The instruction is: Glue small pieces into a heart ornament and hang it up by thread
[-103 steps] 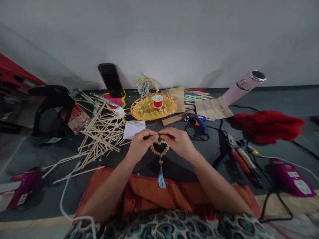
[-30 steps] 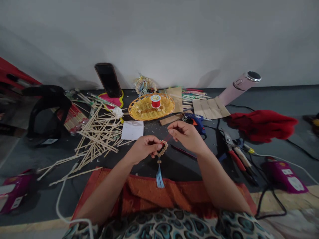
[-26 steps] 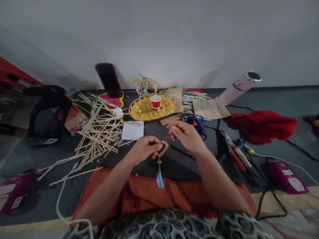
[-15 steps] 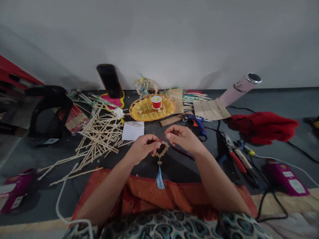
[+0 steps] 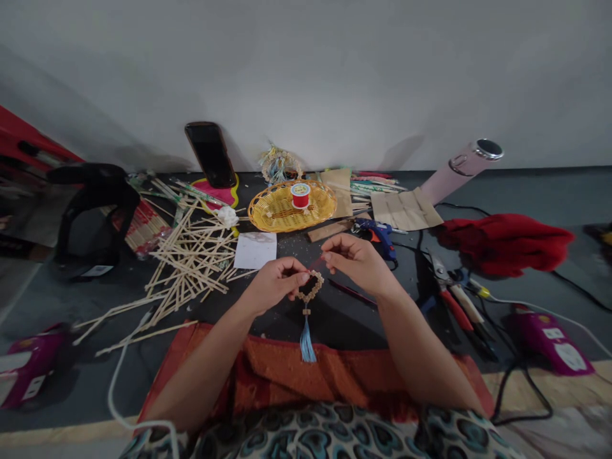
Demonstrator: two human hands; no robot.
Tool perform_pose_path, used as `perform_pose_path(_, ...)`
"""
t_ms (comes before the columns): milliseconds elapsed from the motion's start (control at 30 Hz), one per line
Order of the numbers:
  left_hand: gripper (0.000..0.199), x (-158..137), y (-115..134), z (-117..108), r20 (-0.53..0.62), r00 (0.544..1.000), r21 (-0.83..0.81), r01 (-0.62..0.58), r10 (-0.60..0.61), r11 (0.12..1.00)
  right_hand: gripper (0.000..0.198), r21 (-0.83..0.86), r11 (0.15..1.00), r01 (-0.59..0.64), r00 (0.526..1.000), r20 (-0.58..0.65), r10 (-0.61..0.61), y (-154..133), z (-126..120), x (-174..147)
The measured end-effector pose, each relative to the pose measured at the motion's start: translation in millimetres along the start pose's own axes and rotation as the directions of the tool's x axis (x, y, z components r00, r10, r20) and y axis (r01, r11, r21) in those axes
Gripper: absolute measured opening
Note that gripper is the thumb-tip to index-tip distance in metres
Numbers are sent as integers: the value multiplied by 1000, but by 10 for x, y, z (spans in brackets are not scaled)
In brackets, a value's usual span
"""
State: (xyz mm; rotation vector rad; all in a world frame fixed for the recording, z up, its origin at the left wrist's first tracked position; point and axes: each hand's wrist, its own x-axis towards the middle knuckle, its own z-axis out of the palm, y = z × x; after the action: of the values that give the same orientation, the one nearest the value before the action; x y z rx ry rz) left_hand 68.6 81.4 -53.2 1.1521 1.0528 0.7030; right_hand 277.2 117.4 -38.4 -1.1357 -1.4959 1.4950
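Holds heart (image 5: 315, 291) by its upper left part in left grip (image 5: 276, 284), closed to a narrow pinch of thumb and forefinger, with some of the ring hidden behind them. Points heart tip-down toward cloth (image 5: 287, 366), with bead (image 5: 306, 312) and blue tassel (image 5: 306, 341) below; height above table (image 5: 344, 325) not clear. Pinches red thread (image 5: 317, 262) in right grip (image 5: 358, 262), likewise closed at the fingertips, just right of heart and apart from it. Spans the gap between both grips with thread. Farther back, in basket (image 5: 261, 213): red spool (image 5: 300, 201), with a round white label, print too small to read. To either side: left case (image 5: 36, 357) and right case (image 5: 538, 338), both purple, with white labels, lettering illegible. Near sticks (image 5: 191, 261): paper (image 5: 255, 250), with faint marks, not readable. Under black stand (image 5: 93, 175): white tag (image 5: 99, 271), blurred.
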Motion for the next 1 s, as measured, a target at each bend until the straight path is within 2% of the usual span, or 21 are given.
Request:
perform_pose_path(233, 29, -9, 6, -1, 23, 1000, -20, 11, -10, 1000, 20, -18, 1000, 11, 1000, -8, -12, -18, -24, -17)
perform_pose_path(400, 27, -1, -16, -38, 11, 1000, -19, -21, 21, 1000, 18, -82, 995, 62, 998, -21, -64, -8, -55, -23)
perform_pose_path(667, 24, -6, 8, -98, -34, 999, 36, -25, 26, 999, 15, -27, 998, 52, 998, -27, -52, -8, -26, -32)
perform_pose_path(867, 22, -13, 27, -101, -143, 986, -29, -85, 80, 996, 30, 69, 991, 117, 993, -11, -116, -7, -73, -13)
perform_pose_path(1000, 21, -11, 42, -68, -202, 972, -55, -137, 123, 989, 41, 98, 995, 30, 997, 68, -37, 20, -40, 14)
